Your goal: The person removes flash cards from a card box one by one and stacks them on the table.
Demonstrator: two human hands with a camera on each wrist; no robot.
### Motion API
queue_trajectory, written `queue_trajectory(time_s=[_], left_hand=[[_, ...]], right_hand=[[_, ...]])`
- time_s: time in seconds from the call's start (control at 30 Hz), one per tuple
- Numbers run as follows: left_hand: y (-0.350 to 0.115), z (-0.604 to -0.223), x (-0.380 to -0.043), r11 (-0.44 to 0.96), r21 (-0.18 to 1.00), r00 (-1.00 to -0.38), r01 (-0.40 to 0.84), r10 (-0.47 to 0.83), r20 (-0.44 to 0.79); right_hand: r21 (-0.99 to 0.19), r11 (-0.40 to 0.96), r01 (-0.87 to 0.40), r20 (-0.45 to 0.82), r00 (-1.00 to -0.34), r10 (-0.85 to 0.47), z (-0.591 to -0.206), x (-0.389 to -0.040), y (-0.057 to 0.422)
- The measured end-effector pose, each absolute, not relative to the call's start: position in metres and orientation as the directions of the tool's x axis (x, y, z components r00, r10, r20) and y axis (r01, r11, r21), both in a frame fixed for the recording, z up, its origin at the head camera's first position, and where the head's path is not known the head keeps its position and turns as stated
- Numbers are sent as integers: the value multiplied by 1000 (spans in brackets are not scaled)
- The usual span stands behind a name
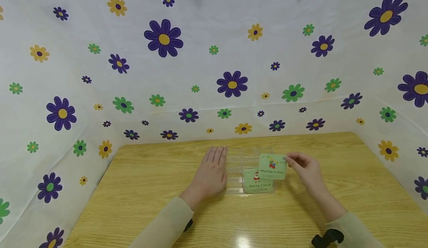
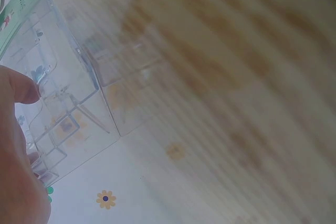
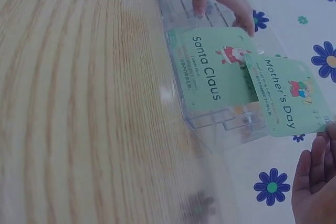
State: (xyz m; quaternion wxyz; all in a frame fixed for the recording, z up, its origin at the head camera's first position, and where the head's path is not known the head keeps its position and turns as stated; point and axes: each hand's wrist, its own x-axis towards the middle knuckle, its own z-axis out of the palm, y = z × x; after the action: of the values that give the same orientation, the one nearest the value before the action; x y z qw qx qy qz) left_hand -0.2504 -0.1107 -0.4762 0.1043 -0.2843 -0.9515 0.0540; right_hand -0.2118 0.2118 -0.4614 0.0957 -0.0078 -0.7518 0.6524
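Note:
A clear plastic tiered card holder (image 1: 234, 190) stands on the table. My left hand (image 1: 214, 170) rests along its left side with fingers straight and pointing away; in the left wrist view the thumb (image 2: 23, 88) lies at the clear steps. A green "Santa Claus" card (image 1: 252, 185) leans in the front right part of the holder. My right hand (image 1: 305, 170) pinches a green "Mother's Day" card (image 1: 272, 166) by its right edge, between thumb and fingers. This card is held up over the holder's right side and overlaps the upper right corner of the Santa Claus card.
The holder stands on a wood-grain table (image 1: 160, 173). A white cloth printed with flowers (image 1: 200, 66) hangs behind the table and along both sides. Dark straps (image 1: 327, 237) sit at the wrists over light sleeves (image 1: 164, 225).

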Motion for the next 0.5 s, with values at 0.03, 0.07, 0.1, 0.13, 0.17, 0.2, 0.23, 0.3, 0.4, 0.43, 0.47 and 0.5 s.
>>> queue_trajectory(time_s=[0.03, 0.07, 0.1, 0.13, 0.17, 0.2, 0.23, 0.3, 0.4, 0.43, 0.47, 0.5], left_hand=[[-111, -476, -250, 833, -160, -817, 530, 552, 167], [-111, -476, -250, 833, -158, -818, 530, 551, 166], [-111, -476, -250, 834, -157, -819, 529, 550, 164], [-111, -477, -250, 834, -157, -819, 529, 550, 165], [-111, -477, -250, 834, -156, -819, 529, 550, 166], [-111, -477, -250, 834, -156, -818, 529, 550, 168], [-111, -477, -250, 835, -154, -819, 528, 549, 169], [-111, -478, -250, 835, -154, -819, 528, 548, 167], [-111, -477, -249, 835, -154, -821, 528, 548, 160], [-111, -477, -249, 835, -155, -821, 528, 549, 158], [-111, -476, -249, 835, -157, -821, 528, 549, 156], [-111, -476, -249, 834, -159, -821, 528, 549, 155]], right_hand=[[-982, 153, -110, 131, -982, 137, -462, -212, 213], [-983, 151, -106, 127, -982, 139, -462, -212, 214], [-983, 154, -104, 126, -982, 140, -462, -212, 215], [-982, 156, -102, 125, -982, 139, -463, -212, 216], [-982, 157, -101, 124, -982, 141, -463, -212, 218], [-982, 157, -102, 125, -982, 143, -464, -212, 219], [-982, 156, -104, 127, -981, 147, -464, -212, 220], [-982, 153, -110, 134, -979, 156, -465, -212, 221], [-984, 143, -110, 134, -977, 169, -466, -210, 224], [-984, 138, -109, 132, -976, 173, -466, -210, 225], [-985, 137, -105, 128, -976, 176, -466, -209, 225], [-985, 137, -100, 124, -976, 178, -466, -209, 227]])
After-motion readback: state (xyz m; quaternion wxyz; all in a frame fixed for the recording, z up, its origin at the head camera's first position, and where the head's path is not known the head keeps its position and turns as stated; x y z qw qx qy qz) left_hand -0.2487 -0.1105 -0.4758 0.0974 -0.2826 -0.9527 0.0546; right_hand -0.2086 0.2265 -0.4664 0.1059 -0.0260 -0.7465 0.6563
